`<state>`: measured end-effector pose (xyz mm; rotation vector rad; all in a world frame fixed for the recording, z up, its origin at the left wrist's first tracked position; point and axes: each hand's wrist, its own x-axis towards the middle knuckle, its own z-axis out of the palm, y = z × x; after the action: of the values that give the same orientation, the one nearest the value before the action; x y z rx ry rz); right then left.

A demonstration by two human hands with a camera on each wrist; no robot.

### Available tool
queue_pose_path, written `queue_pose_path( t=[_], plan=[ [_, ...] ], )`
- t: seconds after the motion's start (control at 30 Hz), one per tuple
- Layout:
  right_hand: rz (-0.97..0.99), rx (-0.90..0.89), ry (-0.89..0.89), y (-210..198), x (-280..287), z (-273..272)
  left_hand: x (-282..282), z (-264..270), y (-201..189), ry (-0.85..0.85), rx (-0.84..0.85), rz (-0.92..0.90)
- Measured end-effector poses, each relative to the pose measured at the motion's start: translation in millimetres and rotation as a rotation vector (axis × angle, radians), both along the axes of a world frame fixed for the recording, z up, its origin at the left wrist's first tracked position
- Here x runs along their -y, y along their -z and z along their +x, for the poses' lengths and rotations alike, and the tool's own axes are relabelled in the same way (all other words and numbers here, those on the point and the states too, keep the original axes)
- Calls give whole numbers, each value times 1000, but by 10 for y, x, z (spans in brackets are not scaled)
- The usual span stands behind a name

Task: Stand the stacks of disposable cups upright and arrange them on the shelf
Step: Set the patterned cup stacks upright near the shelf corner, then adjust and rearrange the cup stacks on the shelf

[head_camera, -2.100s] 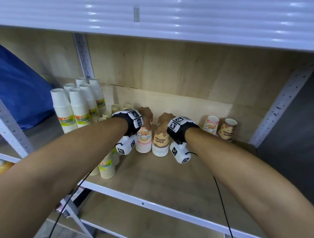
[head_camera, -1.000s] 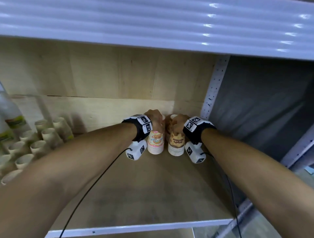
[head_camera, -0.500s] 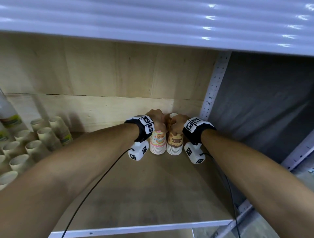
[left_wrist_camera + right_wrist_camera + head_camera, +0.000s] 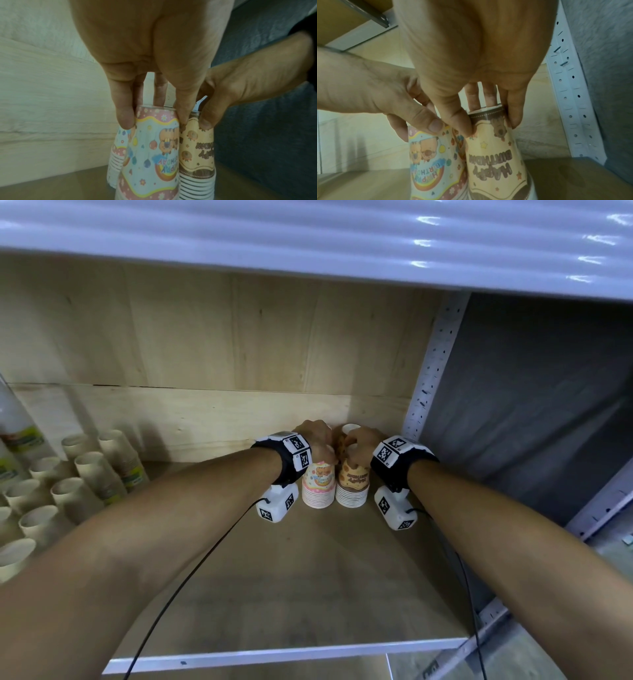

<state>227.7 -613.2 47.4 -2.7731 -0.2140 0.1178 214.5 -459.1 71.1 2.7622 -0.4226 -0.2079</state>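
From the head camera, the left hand (image 4: 313,436) pinches the top of a pink cup stack (image 4: 318,484) and the right hand (image 4: 361,443) the top of a brown cup stack (image 4: 352,484); both stand vertical, rims down, side by side on the shelf (image 4: 291,594) below the fingers, a third stack (image 4: 347,430) beyond them. The left wrist camera shows fingertips (image 4: 126,119) clamped round the pink stack's upturned base, a second pink stack (image 4: 116,155) behind. The right wrist camera shows fingertips (image 4: 462,124) gripping the brown stack's base likewise.
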Motion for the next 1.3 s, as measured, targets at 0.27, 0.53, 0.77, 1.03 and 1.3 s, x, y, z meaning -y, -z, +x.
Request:
queue_pose_path(
  t=[0.27,0.53,0.77,1.03,1.3],
  plan=[
    [75,-19,67,-116,-64,-141,-81,-16,-42,-30,58,-30],
    [26,83,131,-499,-432,-268,-535,-147,-483,-33,44,46],
    [-52,71,-13,-723,-1154,-494,-1311,-403,-854,-124,25,75],
    [-77,29,-178,-910,-2359,-860,-2415,-767,-1017,-247,-18,92],
    [-56,-48,-415,-998,-3544,-1341,-3396,-1360,-937,-302,-119,107]
  ],
)
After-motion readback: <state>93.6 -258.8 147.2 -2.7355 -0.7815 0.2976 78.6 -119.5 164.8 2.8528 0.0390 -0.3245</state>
